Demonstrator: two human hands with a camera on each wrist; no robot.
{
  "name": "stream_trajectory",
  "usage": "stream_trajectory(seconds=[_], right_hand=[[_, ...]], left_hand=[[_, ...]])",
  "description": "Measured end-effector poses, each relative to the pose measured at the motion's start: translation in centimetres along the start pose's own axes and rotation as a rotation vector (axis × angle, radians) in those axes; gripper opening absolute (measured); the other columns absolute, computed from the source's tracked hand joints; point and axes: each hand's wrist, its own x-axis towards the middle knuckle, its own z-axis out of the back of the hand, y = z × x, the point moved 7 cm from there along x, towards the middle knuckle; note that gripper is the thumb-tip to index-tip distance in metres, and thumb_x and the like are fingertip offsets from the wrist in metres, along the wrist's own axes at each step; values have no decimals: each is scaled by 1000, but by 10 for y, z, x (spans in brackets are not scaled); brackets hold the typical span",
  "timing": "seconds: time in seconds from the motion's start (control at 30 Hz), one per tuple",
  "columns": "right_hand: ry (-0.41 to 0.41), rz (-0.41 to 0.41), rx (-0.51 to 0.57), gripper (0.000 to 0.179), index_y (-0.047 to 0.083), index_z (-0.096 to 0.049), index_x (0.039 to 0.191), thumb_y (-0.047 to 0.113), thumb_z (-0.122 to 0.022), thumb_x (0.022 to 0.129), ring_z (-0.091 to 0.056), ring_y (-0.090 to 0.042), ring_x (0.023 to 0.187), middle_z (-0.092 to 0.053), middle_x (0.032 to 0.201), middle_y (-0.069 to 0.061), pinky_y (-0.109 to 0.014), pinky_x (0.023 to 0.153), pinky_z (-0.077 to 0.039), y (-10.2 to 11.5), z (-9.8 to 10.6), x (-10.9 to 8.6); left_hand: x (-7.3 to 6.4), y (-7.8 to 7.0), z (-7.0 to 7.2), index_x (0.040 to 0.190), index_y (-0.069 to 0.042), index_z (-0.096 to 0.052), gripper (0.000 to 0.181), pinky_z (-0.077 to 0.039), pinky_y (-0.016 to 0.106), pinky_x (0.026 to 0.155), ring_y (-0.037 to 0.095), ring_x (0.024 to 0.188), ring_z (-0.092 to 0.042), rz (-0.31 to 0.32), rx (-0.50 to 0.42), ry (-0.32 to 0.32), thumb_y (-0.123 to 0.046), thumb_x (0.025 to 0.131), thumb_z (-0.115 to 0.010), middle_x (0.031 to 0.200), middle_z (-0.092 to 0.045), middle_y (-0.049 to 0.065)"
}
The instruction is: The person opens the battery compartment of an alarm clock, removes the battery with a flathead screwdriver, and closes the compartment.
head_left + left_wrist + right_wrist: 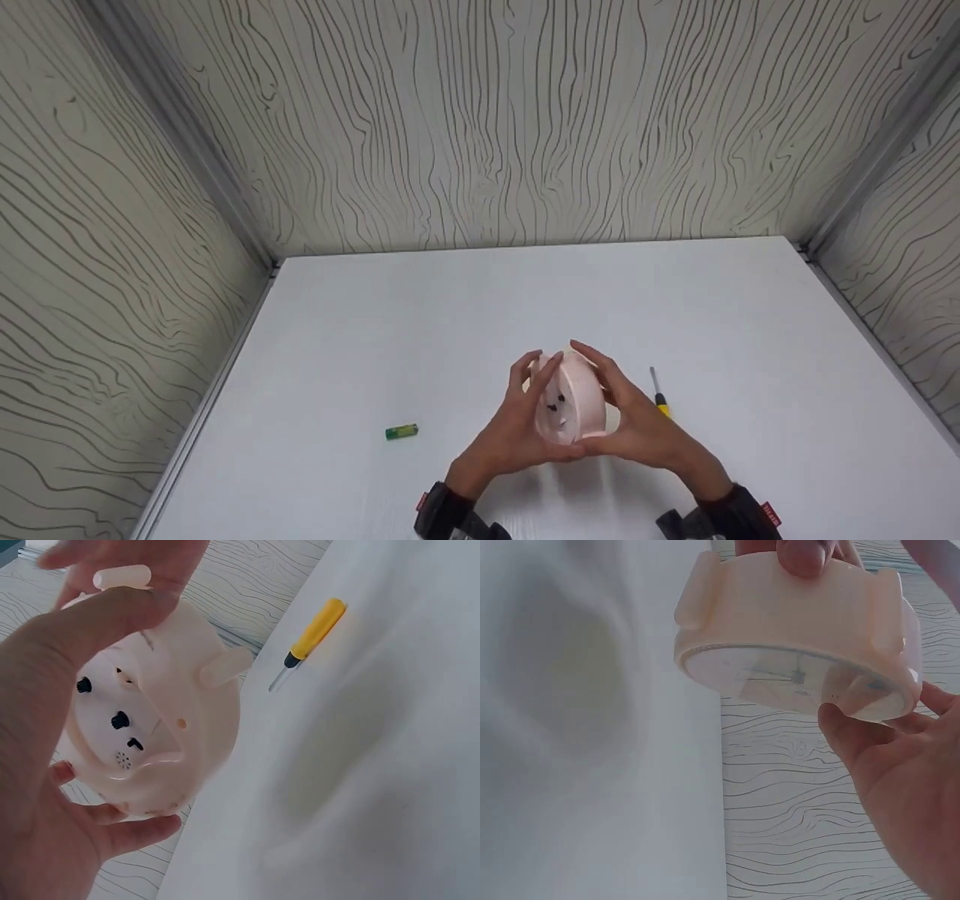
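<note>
Both hands hold a pale pink alarm clock [589,397] above the white table. My left hand [514,424] grips it on the left, by the back with black knobs [120,720]. On the other side my right hand [637,424] holds the rim, fingers at the top and thumb below. In the right wrist view the clock's glass face [780,679] tilts downward, with the right thumb at its edge. Two stubby feet [225,666] stick out from the body. Parts of the clock's back are hidden behind the left thumb in the left wrist view.
A green battery [401,431] lies on the table [337,337] to the left of the hands. To their right lies a screwdriver [661,401] with a yellow and black handle. Wood-grain patterned panels [480,120] enclose the table at the back and sides.
</note>
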Motion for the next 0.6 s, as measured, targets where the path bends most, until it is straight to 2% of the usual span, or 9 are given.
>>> stream_trajectory(seconds=[0.07, 0.1, 0.17, 0.3, 0.33, 0.47, 0.6], right_hand=[[14, -15, 44, 113, 17, -15, 156, 21, -88, 70, -37, -25, 143, -24, 160, -6, -24, 103, -44, -5, 3, -2], [21, -34, 77, 113, 18, -15, 156, 18, -87, 70, -33, -24, 145, -22, 161, -5, -23, 105, -42, -10, 3, -4], [42, -63, 141, 113, 18, -14, 156, 11, -85, 70, -28, -18, 148, -17, 163, -7, -22, 106, -39, -19, 3, -7], [79, -132, 238, 112, 22, -14, 157, 5, -83, 71, -31, 2, 142, -17, 163, -8, -22, 107, -39, -39, -6, -14], [94, -143, 250, 113, 24, -13, 157, 6, -83, 71, -32, 3, 141, -16, 163, -9, -23, 107, -40, -42, -9, -16], [149, -199, 328, 114, 29, -6, 157, 14, -82, 74, -38, -1, 137, -13, 164, -9, -24, 109, -41, -49, -21, -18], [178, -203, 403, 113, 26, 1, 157, 14, -78, 77, -43, -9, 131, -14, 161, -14, -20, 106, -41, -49, -29, -17]], left_hand=[[-2, 1, 2, 153, -39, -16, 110, -49, 38, 100, 27, 139, -34, 26, -59, -4, -49, 68, -84, 155, -14, 3], [-2, 2, 3, 153, -40, -17, 109, -49, 39, 101, 26, 139, -34, 39, -93, -8, -48, 68, -85, 155, -14, 2], [-4, 2, 5, 152, -41, -17, 109, -49, 42, 102, 23, 138, -35, 56, -159, -19, -46, 67, -86, 155, -14, 1], [-6, -1, 9, 152, -41, -16, 111, -48, 48, 102, 22, 138, -35, 74, -277, -33, -43, 67, -87, 155, -14, -4], [-6, -2, 9, 151, -41, -16, 111, -48, 49, 102, 22, 139, -35, 76, -300, -33, -42, 67, -87, 154, -15, -6], [-6, -8, 9, 151, -40, -16, 110, -48, 46, 102, 23, 138, -34, 70, -389, -18, -37, 67, -88, 154, -16, -10], [-7, -11, 8, 151, -40, -14, 112, -49, 38, 102, 26, 142, -32, 77, -456, 0, -31, 69, -88, 155, -14, -13]])
